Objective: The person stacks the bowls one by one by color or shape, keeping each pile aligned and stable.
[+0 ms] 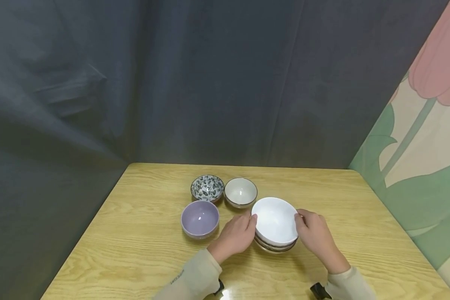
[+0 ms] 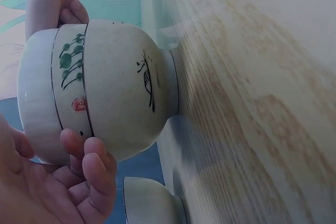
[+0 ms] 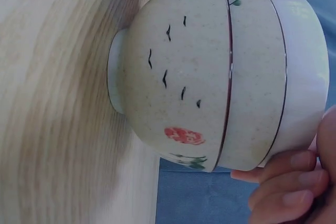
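A white bowl (image 1: 275, 221) sits on top of a stack, nested in cream bowls with dark rims. My left hand (image 1: 237, 234) grips its left side, thumb at the rim. On the opposite side my right hand (image 1: 315, 233) holds it the same way, fingers curled beneath the rim. In the left wrist view the middle bowl (image 2: 71, 72) carries green leaves and a red mark, and left fingertips touch the stack near its rim. The lowest bowl (image 3: 178, 72) stands upright on the table, painted with small black strokes and a red stamp.
Left of the stack stand a purple bowl (image 1: 200, 219), a black-and-white floral bowl (image 1: 207, 188) and a cream bowl with a dark rim (image 1: 241, 192). They rest on the wooden table (image 1: 135, 233). Behind hangs a dark curtain (image 1: 225, 83); a flower-patterned wall (image 1: 427, 166) borders the right.
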A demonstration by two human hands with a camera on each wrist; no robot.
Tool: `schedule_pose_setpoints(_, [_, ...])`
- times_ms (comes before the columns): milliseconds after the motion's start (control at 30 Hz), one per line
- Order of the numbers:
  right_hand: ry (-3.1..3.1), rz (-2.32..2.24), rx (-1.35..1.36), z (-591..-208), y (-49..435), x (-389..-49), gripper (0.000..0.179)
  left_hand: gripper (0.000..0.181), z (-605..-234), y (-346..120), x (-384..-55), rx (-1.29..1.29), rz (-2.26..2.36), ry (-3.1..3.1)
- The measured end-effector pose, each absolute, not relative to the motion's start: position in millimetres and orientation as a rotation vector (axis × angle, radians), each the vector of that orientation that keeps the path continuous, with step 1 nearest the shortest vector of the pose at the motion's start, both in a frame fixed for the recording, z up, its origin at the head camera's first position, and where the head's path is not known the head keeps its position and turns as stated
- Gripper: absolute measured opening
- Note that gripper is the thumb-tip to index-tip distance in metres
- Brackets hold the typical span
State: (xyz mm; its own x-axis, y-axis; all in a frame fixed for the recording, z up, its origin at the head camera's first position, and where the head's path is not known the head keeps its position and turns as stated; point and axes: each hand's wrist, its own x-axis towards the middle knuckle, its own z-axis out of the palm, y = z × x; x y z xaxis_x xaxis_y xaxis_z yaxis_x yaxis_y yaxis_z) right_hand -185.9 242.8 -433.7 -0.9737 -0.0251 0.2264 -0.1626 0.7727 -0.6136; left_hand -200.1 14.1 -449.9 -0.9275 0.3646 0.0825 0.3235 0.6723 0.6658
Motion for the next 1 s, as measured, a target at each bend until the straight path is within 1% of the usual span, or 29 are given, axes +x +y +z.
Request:
schedule_pose_setpoints(200, [-2.752, 1.012, 0.143, -437.1, 240.6, -186.5, 0.036, 0.047, -448.9, 13.7, -199.7, 0.576, 1.111, 2.828])
schedule_pose_setpoints(533, [-2.759, 1.060, 0.107, -439.3, 241.4, -185.2, 0.042, 0.045, -444.3, 16.4, -199.5, 0.594, 1.087, 2.830])
schedule_pose_setpoints(800, [-2.708, 1.069, 0.099, -440.1, 242.6, -185.8, 0.038, 0.051, -444.2, 19.6, -197.8, 0.581, 1.067, 2.839])
schedule_pose_setpoints(1000, [-2.714, 1.082, 0.088, -441.2, 241.5, -186.2, 0.037, 0.051, -446.4, 19.7, -198.4, 0.570, 1.052, 2.848])
